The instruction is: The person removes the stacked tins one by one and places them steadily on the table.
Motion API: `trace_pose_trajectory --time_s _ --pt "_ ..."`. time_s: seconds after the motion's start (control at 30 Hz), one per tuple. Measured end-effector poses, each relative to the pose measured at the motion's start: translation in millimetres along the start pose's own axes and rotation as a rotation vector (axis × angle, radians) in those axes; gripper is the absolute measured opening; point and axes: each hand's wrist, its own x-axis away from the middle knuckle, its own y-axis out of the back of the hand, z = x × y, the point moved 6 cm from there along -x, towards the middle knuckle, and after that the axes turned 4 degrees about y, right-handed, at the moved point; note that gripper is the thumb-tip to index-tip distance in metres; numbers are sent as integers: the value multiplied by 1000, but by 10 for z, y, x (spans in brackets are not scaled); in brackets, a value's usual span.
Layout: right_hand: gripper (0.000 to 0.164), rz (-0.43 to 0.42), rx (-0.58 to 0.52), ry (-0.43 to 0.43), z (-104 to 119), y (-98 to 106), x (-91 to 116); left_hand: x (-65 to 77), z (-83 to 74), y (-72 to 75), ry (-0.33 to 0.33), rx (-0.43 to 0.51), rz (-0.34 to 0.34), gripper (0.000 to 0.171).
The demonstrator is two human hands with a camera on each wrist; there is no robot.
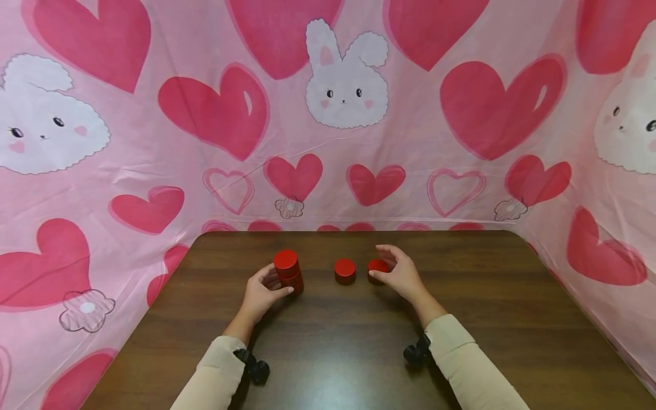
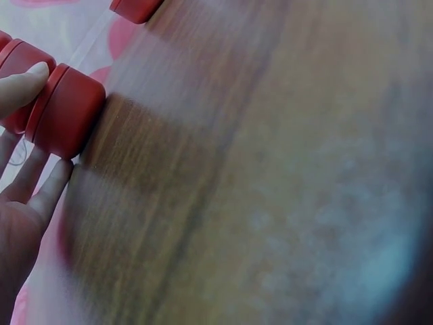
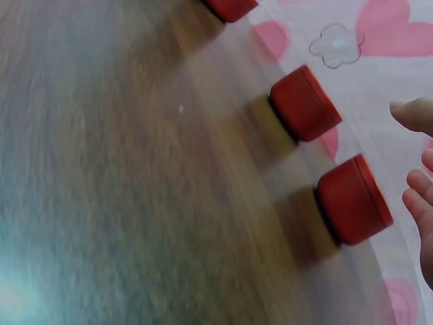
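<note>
My left hand (image 1: 260, 293) grips a stack of round red lidded tins (image 1: 287, 265) on the left part of the table. In the left wrist view, the thumb presses on an upper tin (image 2: 35, 62), and fingers curl round behind the lowest tin (image 2: 71, 115). How many are stacked is hard to tell; at least two show. My right hand (image 1: 402, 275) hovers by a single red tin (image 1: 377, 267), fingers spread around it from above. The right wrist view shows a gap between that tin (image 3: 355, 201) and the fingertips. Another red tin (image 1: 345, 271) stands between the stack and the right-hand tin.
Dark wood-grain table (image 1: 333, 341) lies under everything, with glare near its front. A pink cloth (image 1: 338, 148) printed with hearts and rabbits hangs behind and along both sides. Black wrist cameras (image 1: 258, 371) are strapped at both sleeves.
</note>
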Motion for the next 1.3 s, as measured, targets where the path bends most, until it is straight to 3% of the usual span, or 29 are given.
trace_pose_trajectory --time_s 0.17,0.33,0.67,0.97,1.3 --pt "56 -9 -37 44 385 -12 54 -59 133 12 4 -12 1 72" --pt "54 3 -71 67 534 -62 63 -134 296 37 -7 -33 -16 73" --pt "54 28 -131 160 668 -181 22 -100 282 27 -18 -66 -6 73" --pt "51 49 -163 231 826 -330 -17 -4 88 -26 -30 -64 14 71" --pt "56 74 -197 203 621 -572 -157 -92 293 13 -45 -89 -4 73"
